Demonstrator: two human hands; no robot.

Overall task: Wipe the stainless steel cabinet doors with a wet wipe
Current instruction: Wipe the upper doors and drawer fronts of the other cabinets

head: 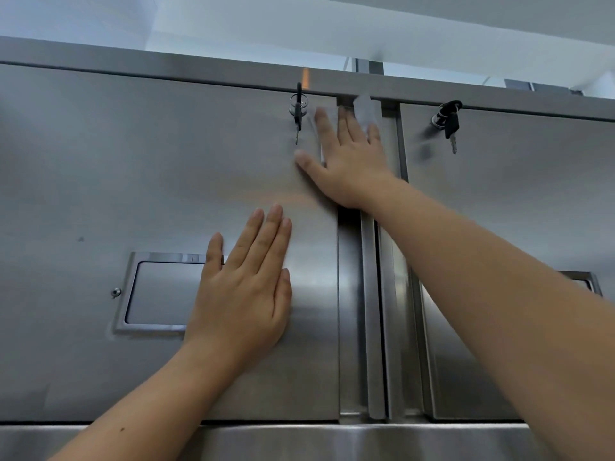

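Two flat hands: right hand (349, 158), fingers straight and spread, presses the wet wipe (366, 111) on the left cabinet door (133, 168) at its top right corner, left hand (246, 287) braces empty below, and the right cabinet door (519, 201) lies rightward, nearer the right hand.

We see both our arms bare right to the frame's edge. Our left hand (246, 294) has short, plain nails, and a small dark mole (123, 429) marks the left forearm (166, 387). Our right hand (349, 161) is blurred, its nails unclear.
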